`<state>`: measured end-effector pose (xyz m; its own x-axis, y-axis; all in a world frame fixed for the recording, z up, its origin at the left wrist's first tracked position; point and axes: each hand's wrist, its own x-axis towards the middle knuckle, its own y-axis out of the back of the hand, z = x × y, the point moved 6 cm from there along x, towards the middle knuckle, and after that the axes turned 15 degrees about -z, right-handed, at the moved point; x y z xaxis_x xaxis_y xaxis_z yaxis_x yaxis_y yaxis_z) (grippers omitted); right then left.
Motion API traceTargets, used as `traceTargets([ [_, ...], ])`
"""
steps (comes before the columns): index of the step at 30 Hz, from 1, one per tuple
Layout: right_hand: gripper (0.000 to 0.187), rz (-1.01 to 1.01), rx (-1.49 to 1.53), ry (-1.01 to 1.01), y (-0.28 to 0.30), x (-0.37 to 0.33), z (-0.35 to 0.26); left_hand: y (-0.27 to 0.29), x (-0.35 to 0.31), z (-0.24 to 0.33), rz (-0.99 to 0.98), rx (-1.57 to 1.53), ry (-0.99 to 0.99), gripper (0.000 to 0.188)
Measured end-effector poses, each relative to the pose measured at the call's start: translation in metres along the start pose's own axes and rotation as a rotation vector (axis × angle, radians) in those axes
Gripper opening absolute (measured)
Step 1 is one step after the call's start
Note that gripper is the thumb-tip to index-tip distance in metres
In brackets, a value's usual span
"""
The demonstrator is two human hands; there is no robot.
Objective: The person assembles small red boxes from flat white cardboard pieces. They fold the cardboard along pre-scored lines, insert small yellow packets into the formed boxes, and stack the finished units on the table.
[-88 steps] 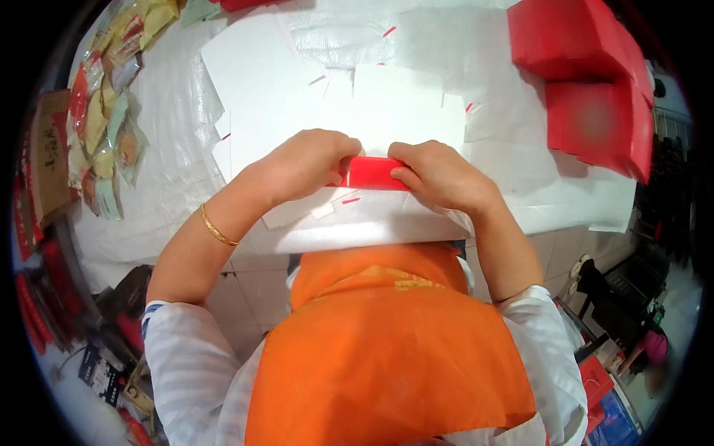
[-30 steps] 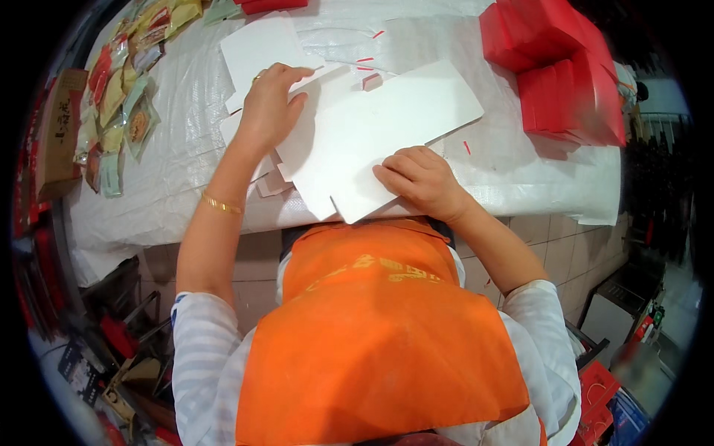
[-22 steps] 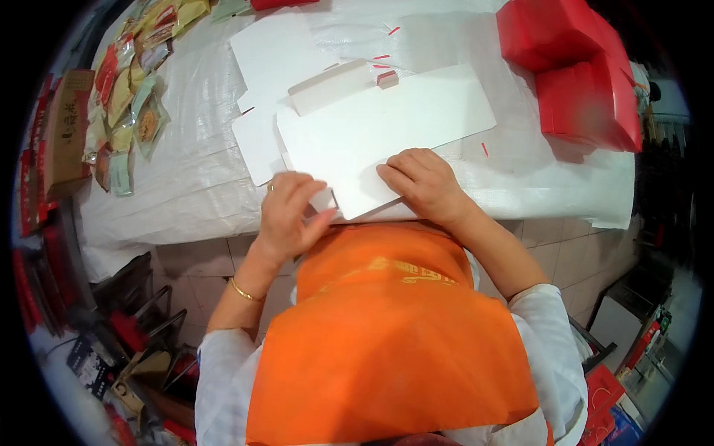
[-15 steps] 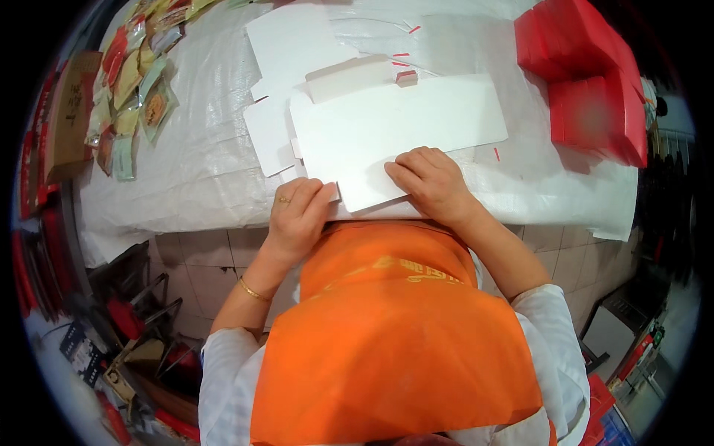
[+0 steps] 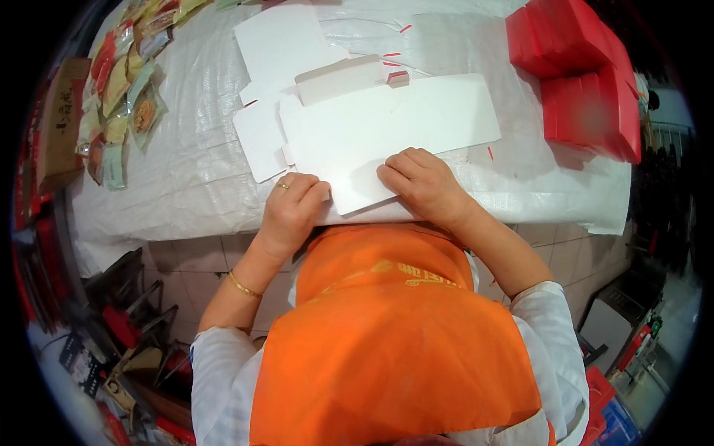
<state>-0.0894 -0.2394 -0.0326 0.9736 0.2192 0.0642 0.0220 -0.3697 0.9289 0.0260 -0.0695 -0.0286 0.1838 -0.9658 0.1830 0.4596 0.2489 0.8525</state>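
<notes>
A flat white cardboard box blank (image 5: pixel 401 119) lies open before me, its plain side up and a long flap raised along the far edge. At its near left corner, my left hand (image 5: pixel 292 204) has bent fingers closed on a small flap, which mostly hides behind the thumb. My right hand (image 5: pixel 422 184) grips the near edge, with thumb and curled fingers pressed on the board. A small tab (image 5: pixel 288 154) sticks up on the blank's left side. Under and beyond it lies more white cardboard (image 5: pixel 279 44), partly covered by the blank.
Red boxes (image 5: pixel 573 44) stand stacked at the far right. Several clear food packets (image 5: pixel 119 89) lie along the left, beside a brown carton (image 5: pixel 63 123). Red strips (image 5: pixel 392 54) are scattered on the white sheeting (image 5: pixel 201 141). The table's near edge runs just in front of my orange apron (image 5: pixel 394 334).
The whole view has shifted slightly. Both hands keep nearly the same hold on the blank, and the small tab on its left side stands out a little more.
</notes>
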Motion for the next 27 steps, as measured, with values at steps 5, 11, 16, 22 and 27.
traceTargets([
  [5, 0.027, -0.031, 0.029, -0.001, 0.0, 0.004, 0.001, -0.007, 0.003, -0.002, 0.02, 0.035, -0.076, 0.03],
  [11, 0.011, -0.151, 0.152, -0.052, 0.009, 0.017, 0.007, -0.008, 0.007, -0.014, -0.012, -0.071, -0.052, 0.024],
  [16, 0.008, -0.382, 0.298, -0.171, 0.01, 0.04, 0.028, -0.001, 0.025, -0.028, -0.219, -0.298, 0.097, 0.02],
  [22, 0.013, -0.802, 0.305, -0.262, 0.018, 0.082, 0.041, 0.001, 0.042, -0.038, -0.444, -0.393, 0.276, 0.028],
  [27, 0.02, -0.938, 0.313, -0.258, 0.008, 0.094, 0.046, -0.005, 0.049, -0.042, -0.538, -0.413, 0.275, 0.032],
])
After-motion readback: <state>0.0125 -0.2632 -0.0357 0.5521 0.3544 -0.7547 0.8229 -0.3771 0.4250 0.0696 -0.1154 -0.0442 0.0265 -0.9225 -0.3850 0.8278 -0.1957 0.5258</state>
